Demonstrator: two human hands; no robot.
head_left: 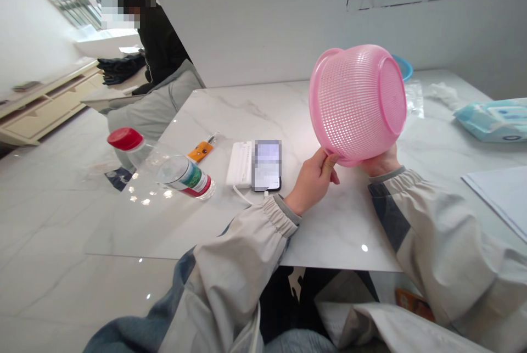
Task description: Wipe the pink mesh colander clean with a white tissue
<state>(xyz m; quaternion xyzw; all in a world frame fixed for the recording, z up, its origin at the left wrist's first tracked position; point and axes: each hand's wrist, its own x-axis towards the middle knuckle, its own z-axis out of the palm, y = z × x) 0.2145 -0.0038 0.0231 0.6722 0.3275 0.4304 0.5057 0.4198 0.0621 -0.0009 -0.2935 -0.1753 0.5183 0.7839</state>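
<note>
1. Head view: a white marble-topped table point(337, 227) fills the middle of the scene;
2. a pink plastic colander point(357, 103) is held tilted above it;
3. the left hand point(312, 181) and right hand point(381, 162) grip its lower edge, apart from each other;
4. a white power bank point(239, 163) lies touching a phone point(267, 165), left of the hands.

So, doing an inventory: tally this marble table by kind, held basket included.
Pink plastic basket: 1
Blue bowl: 1
Red-capped bottle: 1
Power bank: 1
Smartphone: 1
Orange packet: 1
Wipes packet: 1
White paper: 1
Clear plastic: 1
Crumpled white wrap: 1
Total: 10
</note>
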